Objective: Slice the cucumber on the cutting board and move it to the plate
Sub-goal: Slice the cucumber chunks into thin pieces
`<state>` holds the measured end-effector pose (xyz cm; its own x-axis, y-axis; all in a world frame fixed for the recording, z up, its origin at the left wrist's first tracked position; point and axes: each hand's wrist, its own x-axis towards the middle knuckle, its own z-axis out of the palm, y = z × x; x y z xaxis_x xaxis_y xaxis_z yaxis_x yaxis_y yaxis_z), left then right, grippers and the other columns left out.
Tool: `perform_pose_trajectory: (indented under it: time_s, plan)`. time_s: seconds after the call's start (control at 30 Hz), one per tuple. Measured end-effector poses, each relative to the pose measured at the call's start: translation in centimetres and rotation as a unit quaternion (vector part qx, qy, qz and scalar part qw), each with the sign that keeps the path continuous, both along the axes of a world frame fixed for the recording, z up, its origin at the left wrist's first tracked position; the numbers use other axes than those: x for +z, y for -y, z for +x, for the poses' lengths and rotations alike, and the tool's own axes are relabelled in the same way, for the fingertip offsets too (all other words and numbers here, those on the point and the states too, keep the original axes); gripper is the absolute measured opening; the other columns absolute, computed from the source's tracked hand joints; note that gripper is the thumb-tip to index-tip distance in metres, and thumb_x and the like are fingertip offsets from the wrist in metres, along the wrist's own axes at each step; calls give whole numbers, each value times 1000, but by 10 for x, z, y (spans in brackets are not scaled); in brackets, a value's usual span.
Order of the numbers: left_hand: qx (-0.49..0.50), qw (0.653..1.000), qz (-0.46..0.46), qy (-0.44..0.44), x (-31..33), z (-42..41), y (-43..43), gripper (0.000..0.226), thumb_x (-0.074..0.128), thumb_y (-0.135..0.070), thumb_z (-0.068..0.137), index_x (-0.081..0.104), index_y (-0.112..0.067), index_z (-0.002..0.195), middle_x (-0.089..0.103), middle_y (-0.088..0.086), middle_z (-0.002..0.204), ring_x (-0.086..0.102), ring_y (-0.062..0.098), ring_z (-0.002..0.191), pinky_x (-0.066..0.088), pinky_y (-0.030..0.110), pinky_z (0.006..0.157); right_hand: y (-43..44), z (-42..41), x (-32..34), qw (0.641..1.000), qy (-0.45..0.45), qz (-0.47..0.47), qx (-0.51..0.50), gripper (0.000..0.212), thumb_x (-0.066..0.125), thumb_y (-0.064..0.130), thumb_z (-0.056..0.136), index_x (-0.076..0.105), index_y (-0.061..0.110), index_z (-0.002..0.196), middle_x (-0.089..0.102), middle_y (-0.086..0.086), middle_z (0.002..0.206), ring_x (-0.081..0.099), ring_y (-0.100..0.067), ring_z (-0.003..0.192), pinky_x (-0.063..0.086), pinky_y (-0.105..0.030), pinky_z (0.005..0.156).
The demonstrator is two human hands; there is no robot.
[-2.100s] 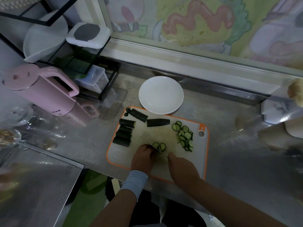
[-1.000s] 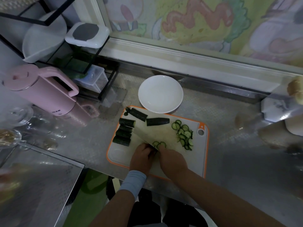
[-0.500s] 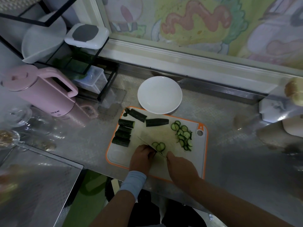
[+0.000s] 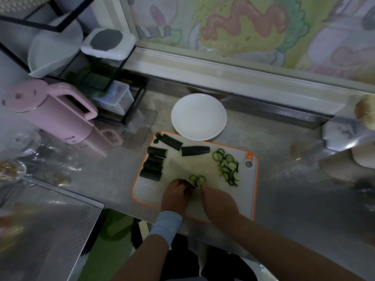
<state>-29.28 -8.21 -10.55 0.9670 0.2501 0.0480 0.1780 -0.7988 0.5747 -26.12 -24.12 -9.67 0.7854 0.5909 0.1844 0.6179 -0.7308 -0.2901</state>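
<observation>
Lying along the cutting board's (image 4: 146, 191) left and far edges are cucumber chunks (image 4: 152, 169); cucumber slices (image 4: 227, 167) heap near its right edge. At the near edge, the right hand (image 4: 219, 201) grips the knife (image 4: 193, 185); the left hand (image 4: 176, 195) curls beside the blade, its hold hidden. The plate (image 4: 198, 116) sits at the far edge

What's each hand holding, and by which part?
Right hand grips the knife by its handle, which the fist hides. Left hand curls beside the knife; what it holds is hidden.
</observation>
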Motion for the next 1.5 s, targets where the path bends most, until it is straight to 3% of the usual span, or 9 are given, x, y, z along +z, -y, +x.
perform_pose_trajectory:
  time_s: [0.13,0.3,0.53,0.83,0.97,1.17,1.3,1.4,1.5]
  plan:
    - [-14,1000,18,10,-4,-1,-1,13,82,-9,66,75,-11,77,68,7,81,64,24,71,52,24,61,20,-8,10,999,-19,-45,-7,41,79,19,72,49,16,100,51,3,50,47,-13,35,23,-22,35]
    - [-6,1000,12,10,-1,-2,1,13,82,-9,67,74,-12,77,67,5,80,64,23,70,50,23,57,23,-8,8,997,2,-80,-9,37,81,20,67,56,16,94,49,4,48,44,-11,34,20,-22,35]
    - [5,1000,-8,-15,-4,-2,1,11,78,-10,72,74,-13,83,67,5,85,63,24,78,50,27,59,-6,3,-6,1000,5,-10,-3,29,55,13,73,67,8,99,63,-3,59,58,-17,44,43,-24,37]
    - [0,1000,-2,-2,1,-3,0,11,78,-9,71,74,-12,81,67,6,82,64,25,73,51,27,59,-12,1,5,999,-37,5,-13,27,46,16,81,51,10,106,61,-1,61,57,-17,45,42,-24,38]
    - [-8,1000,4,4,1,-4,0,15,81,-5,67,75,-13,79,68,5,81,65,24,71,52,25,57,9,-10,12,999,-17,-29,-6,42,78,15,68,54,13,103,54,2,52,50,-13,38,30,-21,35]
    - [-4,1000,-1,2,1,-3,0,12,80,-7,68,74,-13,77,67,5,80,64,23,70,50,24,57,24,-11,9,998,13,-63,-7,44,84,20,65,50,17,95,49,4,48,44,-12,33,18,-21,36]
    - [5,1000,-17,0,2,-4,2,5,74,-11,74,74,-12,79,66,6,81,63,25,73,49,26,59,14,-6,2,999,31,-30,6,49,82,12,61,51,14,98,55,3,52,50,-13,37,26,-20,36]
    - [10,1000,-27,3,5,-5,3,6,72,-11,76,73,-11,82,66,8,84,62,26,77,49,27,61,0,-3,-4,999,37,19,5,33,60,10,71,53,9,104,62,-3,60,59,-17,44,43,-22,37]
    - [-5,1000,-17,3,4,-8,2,11,75,-5,74,72,-9,84,65,9,86,62,27,80,45,23,64,-13,3,-7,1000,9,-5,3,50,79,11,60,59,8,105,64,-1,62,60,-15,45,42,-20,38]
